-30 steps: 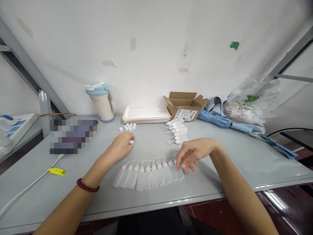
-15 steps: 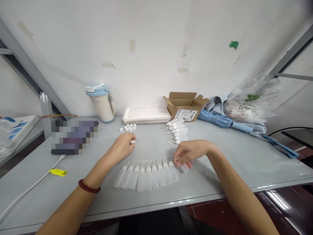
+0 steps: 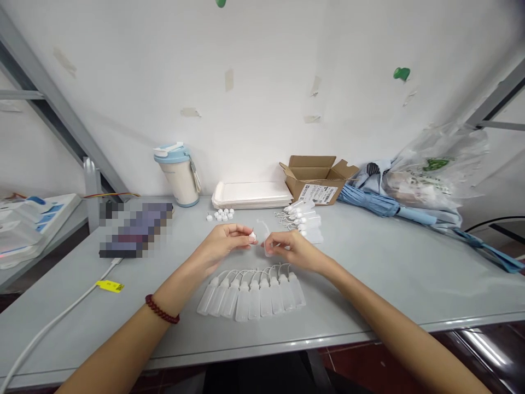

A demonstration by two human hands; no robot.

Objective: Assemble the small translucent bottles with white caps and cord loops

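My left hand point(image 3: 226, 244) pinches a small white cap point(image 3: 252, 236) with a thin dark needle pointing up. Just to its right, my right hand point(image 3: 289, 249) holds a translucent bottle point(image 3: 268, 246), mostly hidden by the fingers, its strap and stopper standing up. The cap and the bottle are apart. Nearer the front edge lies a fanned row of translucent bottles point(image 3: 254, 301) with looped straps. Several white caps point(image 3: 223, 213) sit in a cluster behind my left hand. Behind my right hand lie several bottles with white caps fitted point(image 3: 303, 220).
At the back stand a cup point(image 3: 176, 175), a stack of white trays point(image 3: 254, 194) and an open cardboard box point(image 3: 318, 183). A blue umbrella point(image 3: 369, 201) and a plastic bag point(image 3: 435, 169) lie right. A phone point(image 3: 137, 230) with a white cable point(image 3: 61, 317) is left.
My right hand has lifted a bottle from the right end of the row and moved left and back. My left hand has carried the cap right, and the hands are now close together.
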